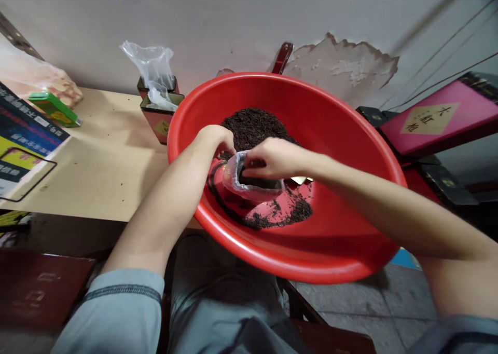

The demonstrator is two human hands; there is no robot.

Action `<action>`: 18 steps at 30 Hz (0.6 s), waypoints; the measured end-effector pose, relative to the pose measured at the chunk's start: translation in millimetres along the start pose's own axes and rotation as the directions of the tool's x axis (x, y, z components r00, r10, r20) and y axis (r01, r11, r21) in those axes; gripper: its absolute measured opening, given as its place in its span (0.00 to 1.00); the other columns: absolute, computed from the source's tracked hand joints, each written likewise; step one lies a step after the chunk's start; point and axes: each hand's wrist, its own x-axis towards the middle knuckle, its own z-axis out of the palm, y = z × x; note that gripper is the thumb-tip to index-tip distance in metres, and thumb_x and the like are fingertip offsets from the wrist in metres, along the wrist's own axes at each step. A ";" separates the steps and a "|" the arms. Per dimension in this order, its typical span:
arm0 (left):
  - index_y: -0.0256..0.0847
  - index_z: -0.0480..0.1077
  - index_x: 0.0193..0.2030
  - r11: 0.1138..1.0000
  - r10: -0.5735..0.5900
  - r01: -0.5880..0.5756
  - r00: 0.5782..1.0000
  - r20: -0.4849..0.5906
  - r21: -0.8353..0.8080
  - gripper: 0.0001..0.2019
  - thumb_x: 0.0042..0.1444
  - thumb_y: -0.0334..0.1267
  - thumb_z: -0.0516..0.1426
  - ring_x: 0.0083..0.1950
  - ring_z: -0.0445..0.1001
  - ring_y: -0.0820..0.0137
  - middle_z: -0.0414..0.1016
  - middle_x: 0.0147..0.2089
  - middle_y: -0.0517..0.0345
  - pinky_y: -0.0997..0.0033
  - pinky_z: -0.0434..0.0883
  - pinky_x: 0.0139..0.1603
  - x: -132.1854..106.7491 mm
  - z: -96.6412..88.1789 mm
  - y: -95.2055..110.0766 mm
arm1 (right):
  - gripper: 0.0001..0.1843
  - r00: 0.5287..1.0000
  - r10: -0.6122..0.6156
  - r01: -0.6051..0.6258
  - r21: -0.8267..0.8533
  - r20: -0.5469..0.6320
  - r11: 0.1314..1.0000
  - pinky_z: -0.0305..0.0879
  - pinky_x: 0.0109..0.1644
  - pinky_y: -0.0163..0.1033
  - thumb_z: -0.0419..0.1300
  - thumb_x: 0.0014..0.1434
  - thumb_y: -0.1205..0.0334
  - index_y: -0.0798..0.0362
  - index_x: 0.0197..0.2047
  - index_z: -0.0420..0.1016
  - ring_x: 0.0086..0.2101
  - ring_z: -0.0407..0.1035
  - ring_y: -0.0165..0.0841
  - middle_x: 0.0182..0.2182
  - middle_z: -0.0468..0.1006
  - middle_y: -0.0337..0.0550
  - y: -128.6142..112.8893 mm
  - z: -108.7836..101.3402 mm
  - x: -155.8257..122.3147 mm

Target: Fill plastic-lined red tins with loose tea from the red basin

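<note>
A clear plastic bag (pixel 252 190) stands open at the top inside a wide red basin (pixel 342 234). Dark loose-leaf tea (pixel 254 125) is heaped behind it, with more scattered in front. My left hand (pixel 218 138) is closed at the bag's back left rim, its fingertips partly hidden. From the right, my right hand (pixel 274 159) reaches over the bag, its curled fingers dipping into the mouth. Whatever those fingers pinch is hidden. The bag's inside looks dark.
Two tins (pixel 160 118) with plastic liners sticking up stand left of the basin on a wooden table (pixel 112 157). A green box (pixel 54 109) and a printed carton (pixel 27 141) lie farther left. At the right is a pink tea box (pixel 436 115). A wall rises behind.
</note>
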 end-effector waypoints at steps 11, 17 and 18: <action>0.31 0.66 0.78 1.000 0.005 -0.005 0.999 -0.048 -0.002 0.32 0.72 0.42 0.58 0.58 0.86 0.57 0.82 0.65 0.36 0.71 0.82 0.47 -12.2 -5.4 -5.8 | 0.44 0.807 0.565 -0.565 0.054 -0.172 0.823 0.67 0.66 0.65 0.54 0.75 0.40 0.52 0.84 0.50 0.73 0.54 0.63 0.80 0.50 0.71 95.8 113.6 67.1; 0.34 0.62 0.81 1.000 -0.011 0.010 0.998 -0.058 -0.018 0.34 0.72 0.43 0.59 0.57 0.86 0.58 0.82 0.65 0.37 0.70 0.83 0.49 -6.2 -5.1 -7.8 | 0.34 0.823 0.496 -0.516 0.003 -0.278 0.857 0.66 0.64 0.57 0.49 0.78 0.45 0.52 0.79 0.64 0.68 0.57 0.58 0.76 0.59 0.69 102.5 148.8 83.3; 0.34 0.62 0.81 1.000 -0.011 0.010 0.998 -0.057 -0.018 0.34 0.72 0.43 0.59 0.57 0.86 0.58 0.83 0.65 0.37 0.70 0.83 0.49 -4.9 -5.2 -7.7 | 0.32 0.836 0.476 -0.495 -0.002 -0.274 0.869 0.67 0.62 0.53 0.48 0.78 0.47 0.55 0.77 0.67 0.67 0.59 0.57 0.74 0.62 0.69 107.2 146.0 85.3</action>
